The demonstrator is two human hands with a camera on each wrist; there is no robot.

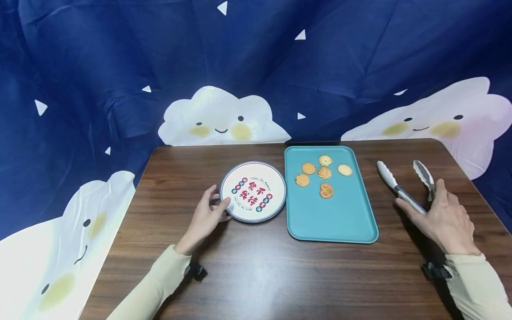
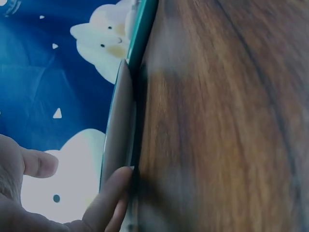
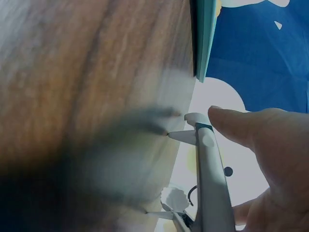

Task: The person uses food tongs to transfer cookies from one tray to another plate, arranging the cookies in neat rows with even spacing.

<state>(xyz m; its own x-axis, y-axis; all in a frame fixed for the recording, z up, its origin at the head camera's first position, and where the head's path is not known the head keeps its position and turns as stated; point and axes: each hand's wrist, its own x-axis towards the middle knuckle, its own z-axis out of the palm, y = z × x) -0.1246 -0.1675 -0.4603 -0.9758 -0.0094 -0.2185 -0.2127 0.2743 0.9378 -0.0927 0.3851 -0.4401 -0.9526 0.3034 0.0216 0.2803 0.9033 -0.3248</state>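
Note:
My left hand (image 1: 208, 211) is at the left rim of a round white plate (image 1: 270, 178) with a blue edge and red lettering. In the left wrist view its thumb (image 2: 41, 164) stands apart above the plate, while a fingertip (image 2: 120, 176) is right at the plate's underside. My right hand (image 1: 450, 222) reaches over the handle end of metal tongs (image 1: 386, 173), whose two arms are spread. The thumb (image 3: 236, 123) lies close to the grey handle (image 3: 212, 179) in the right wrist view, and the other fingers are mostly hidden behind it.
A teal tray (image 1: 332, 222) sits between the plate and the tongs, bearing several cookies, among them a pretzel-shaped cookie (image 1: 326, 191). All stand on a brown wooden table (image 1: 256, 275). Behind it hangs a blue cloth (image 1: 256, 53) with white clouds.

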